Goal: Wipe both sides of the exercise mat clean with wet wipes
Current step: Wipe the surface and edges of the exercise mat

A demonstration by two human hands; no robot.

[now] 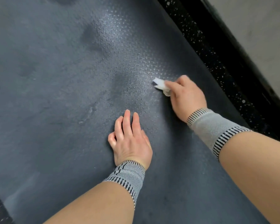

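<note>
exercise mat (58, 81): dark grey, textured, lying flat on the floor and filling most of the view; shallow dents at far left, a pale damp sheen running through the middle toward the far side.
wet wipe (162, 86): white, crumpled, pressed on the mat right of centre, near the mat's right edge.
right hand (187, 97): fingers curled round the wipe, gripping it; image slightly blurred.
left hand (130, 139): resting on the mat near centre, nearer than the wipe and apart from it; fingers mostly straight, holding nothing.
wrist bands (217, 128): grey knit with black stripes, one on each wrist.
floor (225, 65): black, white-speckled strip along the mat's right edge.
</note>
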